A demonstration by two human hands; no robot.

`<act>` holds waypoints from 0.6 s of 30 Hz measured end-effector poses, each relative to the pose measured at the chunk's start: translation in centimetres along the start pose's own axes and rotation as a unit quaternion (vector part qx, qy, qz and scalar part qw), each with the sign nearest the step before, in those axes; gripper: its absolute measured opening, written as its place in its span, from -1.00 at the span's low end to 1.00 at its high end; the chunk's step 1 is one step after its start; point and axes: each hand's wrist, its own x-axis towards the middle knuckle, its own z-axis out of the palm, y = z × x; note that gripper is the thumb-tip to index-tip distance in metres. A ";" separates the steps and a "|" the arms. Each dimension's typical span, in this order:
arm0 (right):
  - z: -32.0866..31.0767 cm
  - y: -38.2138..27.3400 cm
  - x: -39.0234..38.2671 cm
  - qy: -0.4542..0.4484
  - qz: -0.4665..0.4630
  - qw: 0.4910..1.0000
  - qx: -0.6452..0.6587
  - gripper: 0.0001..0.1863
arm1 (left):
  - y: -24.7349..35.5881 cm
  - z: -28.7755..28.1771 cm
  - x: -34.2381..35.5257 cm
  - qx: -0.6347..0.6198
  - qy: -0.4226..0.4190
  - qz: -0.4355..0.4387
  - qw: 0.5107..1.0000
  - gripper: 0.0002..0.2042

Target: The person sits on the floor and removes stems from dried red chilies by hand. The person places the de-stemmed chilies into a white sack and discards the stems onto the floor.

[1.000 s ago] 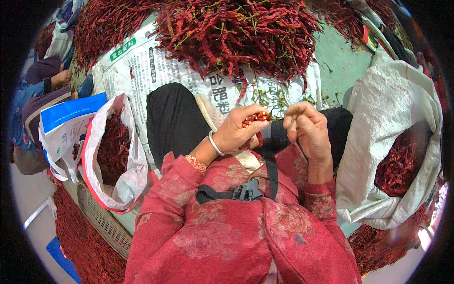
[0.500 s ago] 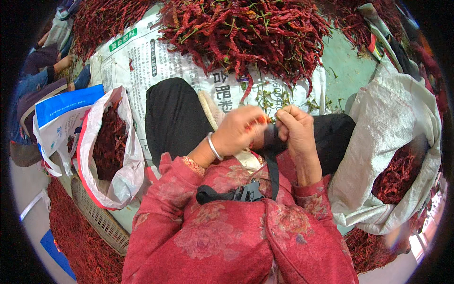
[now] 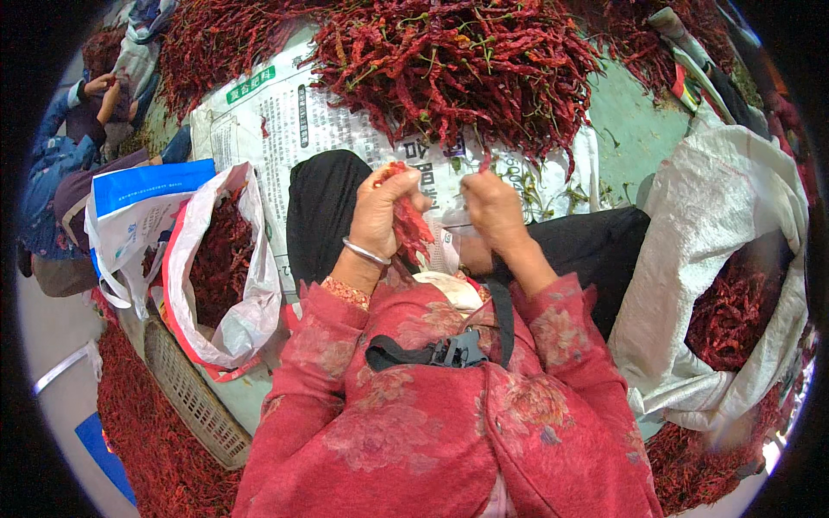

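The chillies point(image 3: 412, 228), likely light and brittle (best held mid-body), are clasped in curled fingers of the left hand point(image 3: 378, 211), while the right hand point(image 3: 495, 207) is curled tight, any hold indiscernible.

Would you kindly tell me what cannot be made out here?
Head view: the blurred, curled right hand hides whether it grips anything.
Head view: the left hand hides how many wrinkled red chili peppers it holds.
Head view: the upper edge cuts off the large red chili heap.
Head view: the white woven sack hides how deep its dark-red contents lie.
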 end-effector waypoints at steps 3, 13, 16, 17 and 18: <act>-4.9 -1.6 -0.5 0.011 0.106 0.965 0.239 -0.85 | -1.2 0.2 0.1 0.136 -0.060 0.009 0.989 -0.80; -6.1 -4.5 -2.3 0.079 0.002 0.991 0.108 -0.90 | -3.2 1.9 -0.1 0.335 -0.225 0.000 0.915 -0.82; -5.2 -4.1 -1.9 0.159 -0.064 0.984 -0.055 -0.87 | -2.6 3.4 -0.2 0.383 -0.186 0.011 0.905 -0.85; -4.7 -3.4 -1.8 0.131 0.047 0.987 0.077 -0.85 | -2.7 3.4 0.1 0.346 -0.188 -0.019 0.919 -0.85; -4.3 -2.9 -1.7 0.100 0.157 0.961 0.206 -0.82 | -2.7 3.3 0.5 0.309 -0.190 -0.050 0.930 -0.85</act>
